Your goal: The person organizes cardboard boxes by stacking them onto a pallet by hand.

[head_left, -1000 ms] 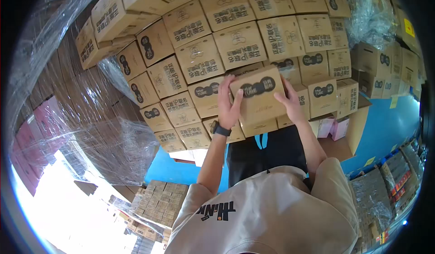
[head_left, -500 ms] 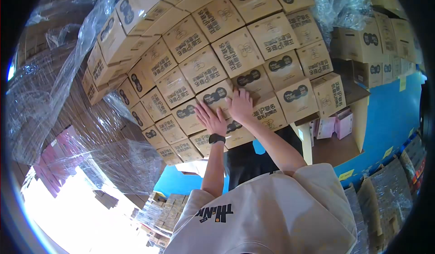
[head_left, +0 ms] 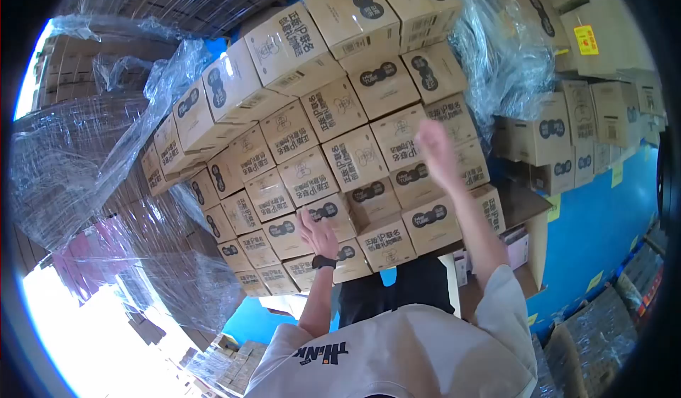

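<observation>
My left hand (head_left: 319, 235), a black band at its wrist, rests with fingers extended on a brown carton (head_left: 342, 222) with a dark printed logo. This carton is in the front part of a tightly packed layer. Farther forward and to the right, my right hand (head_left: 435, 153) is raised over the layer, smeared by motion. In this view it overlaps a carton with dark Chinese print (head_left: 394, 141). Just right of my left hand, a logo carton (head_left: 374, 198) sits slightly lower than its neighbours.
Behind the layer stands a higher row of cartons (head_left: 294, 47). Crumpled clear wrap (head_left: 489, 57) hangs at the right, and wrapped stacks (head_left: 85, 142) rise at the left. More cartons (head_left: 543, 132) stand on the right, near an open box with pink packs (head_left: 520, 247).
My right hand has lifted off the cartons and moved forward and right. My left hand stays on its carton. The view has shifted, showing more of the back row.
</observation>
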Motion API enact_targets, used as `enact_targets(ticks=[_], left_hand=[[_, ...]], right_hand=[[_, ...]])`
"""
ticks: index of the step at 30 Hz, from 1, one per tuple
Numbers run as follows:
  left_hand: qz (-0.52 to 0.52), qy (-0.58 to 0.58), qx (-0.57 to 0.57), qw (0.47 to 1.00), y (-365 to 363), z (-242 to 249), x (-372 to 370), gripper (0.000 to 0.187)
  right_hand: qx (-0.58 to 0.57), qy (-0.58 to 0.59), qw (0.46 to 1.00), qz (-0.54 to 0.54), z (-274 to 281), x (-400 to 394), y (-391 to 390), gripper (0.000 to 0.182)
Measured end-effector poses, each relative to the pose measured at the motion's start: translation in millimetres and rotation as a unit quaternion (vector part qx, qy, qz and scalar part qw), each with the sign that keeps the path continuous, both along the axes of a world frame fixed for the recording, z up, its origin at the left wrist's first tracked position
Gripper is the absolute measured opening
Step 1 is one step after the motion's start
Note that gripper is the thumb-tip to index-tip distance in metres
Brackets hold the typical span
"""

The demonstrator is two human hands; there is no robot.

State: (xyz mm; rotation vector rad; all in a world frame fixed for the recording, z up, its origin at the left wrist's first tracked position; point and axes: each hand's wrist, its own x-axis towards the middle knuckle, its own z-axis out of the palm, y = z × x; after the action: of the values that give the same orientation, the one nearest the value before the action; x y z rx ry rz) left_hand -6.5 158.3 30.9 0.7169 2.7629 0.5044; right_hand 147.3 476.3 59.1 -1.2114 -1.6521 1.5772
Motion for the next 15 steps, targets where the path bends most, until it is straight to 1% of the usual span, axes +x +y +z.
enact_targets(ticks=[1,2,3,4,5,7,9,12,13,15], left_hand=[[-0.001,0.003,0.018,1.000,17,9,0,0.063],[-0.027,-0.010,0.073,0.997,36,13,-3,0.059],[-0.043,0.005,0.096,0.994,58,14,-5,0.060],[-0.059,0.018,0.118,0.991,81,12,-3,0.060],[-0.075,0.031,0.138,0.987,103,11,-1,0.061],[-0.095,-0.010,0.220,0.971,148,18,3,0.059],[-0.129,-0.042,0.239,0.962,186,28,6,0.057],[-0.172,-0.060,0.240,0.954,212,43,18,0.056],[-0.184,-0.059,0.238,0.952,215,45,21,0.056],[-0.174,-0.084,0.221,0.956,208,43,27,0.053]], right_hand=[[0.059,0.026,0.997,-0.041,20,-5,42,0.041],[0.108,0.021,0.991,-0.078,37,-12,84,0.050],[0.096,0.055,0.982,-0.152,51,-26,125,0.062],[0.071,0.067,0.978,-0.186,73,-38,159,0.072],[-0.022,0.128,0.972,-0.197,85,-49,187,0.090],[-0.177,0.132,0.946,-0.239,79,-75,229,0.093],[-0.231,0.002,0.937,-0.262,126,-103,213,0.091],[-0.200,0.029,0.935,-0.292,106,-108,216,0.083],[-0.189,0.073,0.933,-0.299,102,-107,212,0.081],[-0.166,0.155,0.923,-0.312,96,-101,199,0.077]])
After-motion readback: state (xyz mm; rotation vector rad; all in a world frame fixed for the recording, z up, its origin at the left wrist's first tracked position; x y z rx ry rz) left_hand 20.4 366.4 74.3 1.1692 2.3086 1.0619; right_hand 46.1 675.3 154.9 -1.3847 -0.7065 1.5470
